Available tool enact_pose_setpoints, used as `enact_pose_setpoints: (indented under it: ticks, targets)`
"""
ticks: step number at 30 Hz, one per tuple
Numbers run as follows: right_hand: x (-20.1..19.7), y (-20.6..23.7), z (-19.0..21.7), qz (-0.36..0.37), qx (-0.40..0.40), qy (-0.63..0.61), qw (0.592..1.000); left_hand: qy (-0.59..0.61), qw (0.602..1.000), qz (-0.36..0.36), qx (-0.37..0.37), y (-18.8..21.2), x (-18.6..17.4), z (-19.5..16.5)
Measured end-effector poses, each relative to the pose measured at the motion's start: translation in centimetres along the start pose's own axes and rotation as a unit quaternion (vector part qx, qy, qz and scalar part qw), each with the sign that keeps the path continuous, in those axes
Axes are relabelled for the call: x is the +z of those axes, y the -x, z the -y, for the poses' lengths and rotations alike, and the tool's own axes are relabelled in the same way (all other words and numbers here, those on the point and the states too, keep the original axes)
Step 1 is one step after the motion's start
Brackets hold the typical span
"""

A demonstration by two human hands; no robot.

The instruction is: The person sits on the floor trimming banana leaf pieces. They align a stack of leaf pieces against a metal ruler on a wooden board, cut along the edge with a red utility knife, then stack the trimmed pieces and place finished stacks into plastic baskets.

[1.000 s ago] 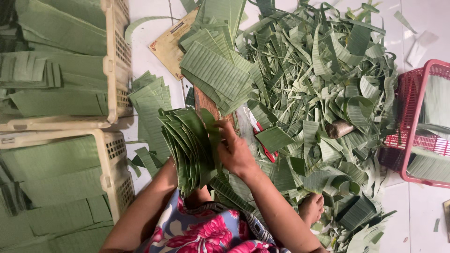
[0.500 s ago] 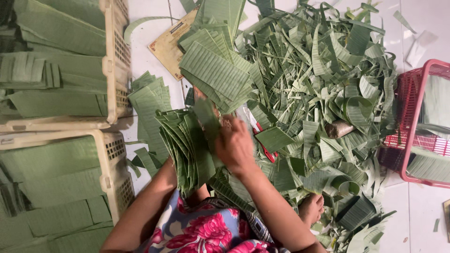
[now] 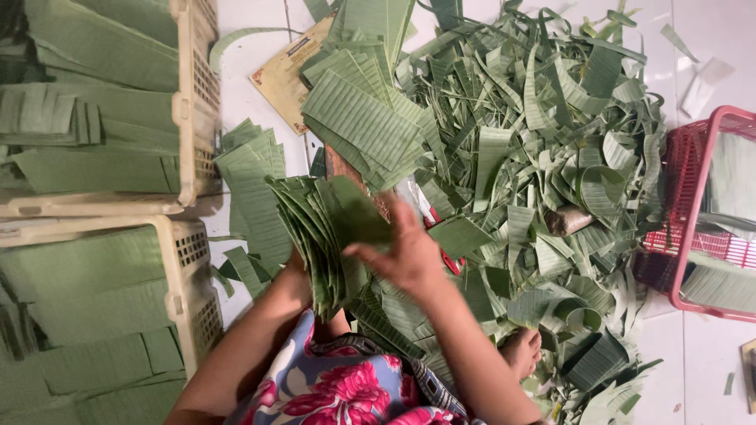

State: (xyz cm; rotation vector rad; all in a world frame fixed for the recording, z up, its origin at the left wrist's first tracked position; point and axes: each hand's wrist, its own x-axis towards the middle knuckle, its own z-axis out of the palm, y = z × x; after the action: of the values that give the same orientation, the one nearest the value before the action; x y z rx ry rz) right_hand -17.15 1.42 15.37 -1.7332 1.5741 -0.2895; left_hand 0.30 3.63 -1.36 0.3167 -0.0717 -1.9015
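Observation:
My left hand (image 3: 293,275) grips a thick fanned stack of cut banana leaf pieces (image 3: 315,228) from below, mostly hidden behind the leaves. My right hand (image 3: 405,256) rests on the top piece of that stack, fingers spread over it. Just beyond the hands lies a neat pile of rectangular leaf sheets (image 3: 362,126) on a brown card (image 3: 283,75). A red-handled tool (image 3: 441,252) peeks out under my right hand.
Two cream plastic crates (image 3: 189,102) of leaf sheets stand at the left. A big heap of leaf strips and scraps (image 3: 551,157) fills the floor at the right, with a red basket (image 3: 693,212) at its edge. My bare foot (image 3: 524,350) lies among scraps.
My right hand has slid along the top of the fanned stack, shifting a leaf piece slightly; the left hand and stack stay in place.

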Motion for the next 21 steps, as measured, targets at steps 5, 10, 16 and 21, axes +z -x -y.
enact_pose_setpoints:
  ticks: [5, 10, 16, 21]
  targets:
    - [0.9, 0.5, 1.3, 0.021, -0.088, -0.002, 0.996, -0.006, 0.994, -0.108, -0.009, 1.0, 1.9, -0.9]
    - [0.4, 0.2, -1.0, 0.020, -0.123, -0.092, 0.988, -0.037, 0.996, -0.081, -0.014, 1.1, 1.3, -0.8]
    - [1.8, -0.2, -1.8, -0.073, -0.123, -0.093, 0.985, -0.091, 0.995, -0.043, -0.013, -0.3, -0.5, -0.4]
    - [2.0, -0.4, -2.2, -0.091, -0.056, -0.120, 0.987, 0.021, 0.990, -0.131, -0.047, 0.3, 0.3, -0.4]
